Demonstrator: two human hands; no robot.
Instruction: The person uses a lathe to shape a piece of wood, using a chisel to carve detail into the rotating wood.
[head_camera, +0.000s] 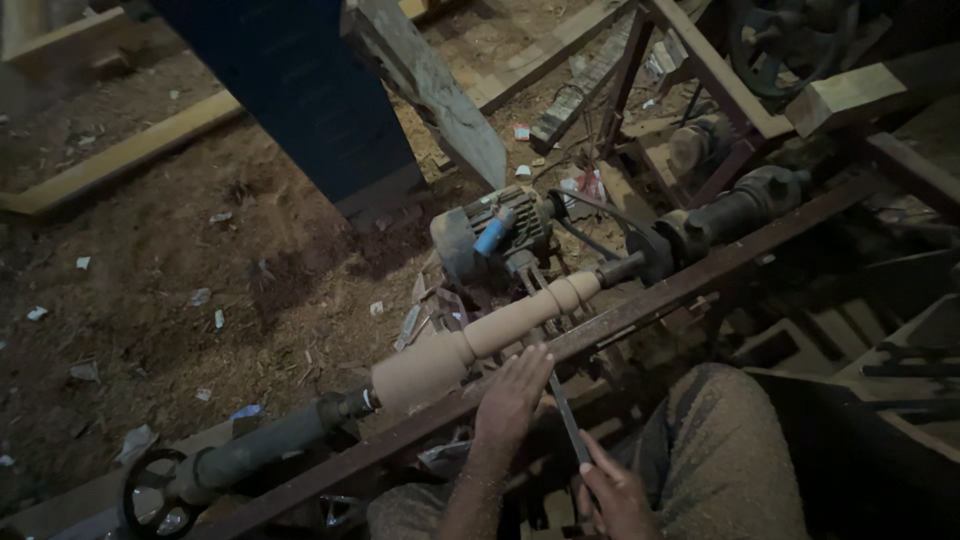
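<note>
Here you are at the lathe, and your left hand (513, 392) sits low in the middle of the frame, fingers together and laid flat over the long metal rail (640, 308) and the front end of the chisel (568, 415), pressing the blade down where it meets the wood. Your right hand (612, 492) is near the bottom edge, just right of centre, fingers wrapped around the back of that same chisel, which runs up and to the left from it. The turned wooden spindle (480, 340) lies on a diagonal through the centre, from lower left to upper right, thick and plain at its lower end, narrowing to rounded beads at the upper end, just above your left hand. It is held between the dark tailstock with its handwheel (150, 490) at lower left and the headstock shaft (730, 212) at upper right. Behind the spindle, above centre, sits the grey electric motor (495, 235) with a belt running to the right. Your knee (710, 450) fills the lower right, and sawdust (200, 260) covers the ground at left.
</note>
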